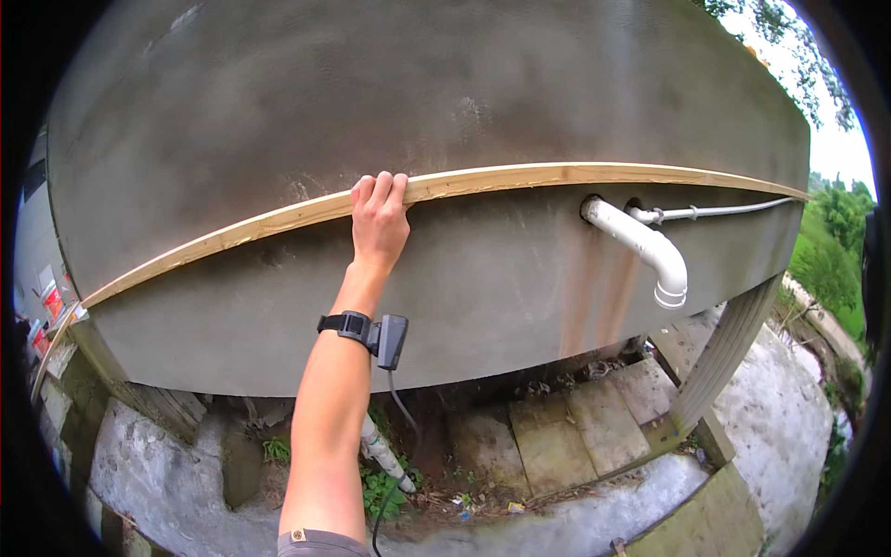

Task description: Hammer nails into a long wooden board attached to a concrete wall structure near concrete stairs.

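Note:
A long, pale wooden batten (571,173) runs across the grey rendered wall (452,278), its curve perhaps from the lens. My left hand (381,219) grips it left of the middle, fingers over the upper edge and the back of the hand towards me. A black strap with a grey device (392,341) sits on that wrist, and a cable hangs from it. Just under the batten, a white plastic pipe elbow (658,254) juts from the wall, beside a thinner white pipe (720,209). My right hand is out of view.
Below the wall's lower edge are concrete slabs (550,435), weeds (379,491) and a slanting white pipe (383,459). Concrete posts (727,355) stand beneath its right and left ends. Red and white buckets (51,301) are at far left; greenery (835,237) grows at right.

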The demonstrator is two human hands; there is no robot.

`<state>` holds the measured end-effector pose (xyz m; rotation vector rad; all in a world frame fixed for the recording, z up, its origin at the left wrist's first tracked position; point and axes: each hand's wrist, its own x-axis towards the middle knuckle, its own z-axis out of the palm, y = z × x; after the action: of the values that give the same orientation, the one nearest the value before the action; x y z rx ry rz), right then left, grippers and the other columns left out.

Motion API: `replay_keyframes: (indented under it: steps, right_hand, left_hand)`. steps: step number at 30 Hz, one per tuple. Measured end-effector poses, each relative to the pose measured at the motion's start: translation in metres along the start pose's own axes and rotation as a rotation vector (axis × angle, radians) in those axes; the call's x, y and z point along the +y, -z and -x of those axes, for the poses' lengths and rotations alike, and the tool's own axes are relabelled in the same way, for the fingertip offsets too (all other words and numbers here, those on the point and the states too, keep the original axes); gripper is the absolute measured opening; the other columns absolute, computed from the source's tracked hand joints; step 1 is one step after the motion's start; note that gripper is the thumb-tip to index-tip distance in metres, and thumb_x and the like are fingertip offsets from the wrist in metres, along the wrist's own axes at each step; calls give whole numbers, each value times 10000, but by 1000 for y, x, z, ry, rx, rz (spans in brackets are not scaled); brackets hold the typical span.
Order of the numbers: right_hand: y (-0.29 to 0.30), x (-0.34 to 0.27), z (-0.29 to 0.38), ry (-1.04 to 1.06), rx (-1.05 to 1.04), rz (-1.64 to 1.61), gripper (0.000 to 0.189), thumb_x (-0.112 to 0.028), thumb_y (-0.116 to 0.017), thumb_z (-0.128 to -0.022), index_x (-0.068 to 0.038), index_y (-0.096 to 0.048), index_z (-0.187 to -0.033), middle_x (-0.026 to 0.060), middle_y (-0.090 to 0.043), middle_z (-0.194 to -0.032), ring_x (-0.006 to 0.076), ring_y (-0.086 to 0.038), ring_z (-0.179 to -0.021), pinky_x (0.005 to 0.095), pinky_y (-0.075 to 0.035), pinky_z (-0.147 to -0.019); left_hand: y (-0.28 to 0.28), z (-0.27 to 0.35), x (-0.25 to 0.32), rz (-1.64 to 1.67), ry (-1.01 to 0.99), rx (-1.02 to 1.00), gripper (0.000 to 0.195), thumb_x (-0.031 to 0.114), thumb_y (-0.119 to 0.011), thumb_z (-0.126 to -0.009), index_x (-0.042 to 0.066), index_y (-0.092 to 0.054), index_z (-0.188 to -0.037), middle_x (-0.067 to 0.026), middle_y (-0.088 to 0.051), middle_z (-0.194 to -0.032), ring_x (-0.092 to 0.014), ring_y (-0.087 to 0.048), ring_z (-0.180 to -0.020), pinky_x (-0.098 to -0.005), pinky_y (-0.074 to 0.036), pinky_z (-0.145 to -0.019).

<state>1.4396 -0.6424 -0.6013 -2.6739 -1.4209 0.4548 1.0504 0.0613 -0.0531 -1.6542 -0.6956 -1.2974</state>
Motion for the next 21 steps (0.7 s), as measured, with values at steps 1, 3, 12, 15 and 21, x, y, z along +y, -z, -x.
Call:
replay_keyframes:
  steps: [1,3,12,15,21]
  right_hand:
    - [1,2,-4,2,-6,0,521,-486,-509,-1034,3,-686,-998,297,-675,-746,500,-673,-692,581,-524,-597]
    - [3,3,-16,-24,-28,-76,514,-481,-520,-1030,6,-683,-1001,299,-676,-752,499,-674,-691,579,-524,-603]
    - [-55,71,-55,-23,-161,7,444,-404,-518,-1021,-6,-714,-1018,267,-718,-867,464,-708,-817,553,-567,-695]
    - [-10,41,-44,94,-139,-95,493,-476,-537,-1021,-6,-689,-1014,292,-691,-797,490,-687,-754,553,-539,-616]
    - [-40,52,-36,57,-351,-137,481,-475,-538,-1014,-21,-691,-1048,256,-728,-960,458,-701,-896,559,-538,-721]
  left_hand:
    - [2,-1,-1,3,-19,-31,361,-22,-668,-733,49,-636,-1085,-83,-564,-978,-306,-541,-989,-416,-446,-941]
    - [4,-4,-1,-1,-41,-71,368,-25,-678,-723,52,-635,-1081,-86,-565,-978,-309,-541,-990,-415,-445,-937]
    - [12,-16,12,-105,64,-150,379,32,-750,-744,32,-665,-1113,-114,-609,-1032,-329,-562,-1038,-429,-461,-963]
    - [31,-9,26,-279,64,-282,494,72,-749,-776,-20,-611,-1241,-161,-612,-1120,-349,-567,-1091,-434,-473,-986]
    - [165,237,126,50,316,-604,475,146,-603,-930,-9,-538,-1375,-284,-616,-1200,-465,-597,-1098,-530,-504,-953]
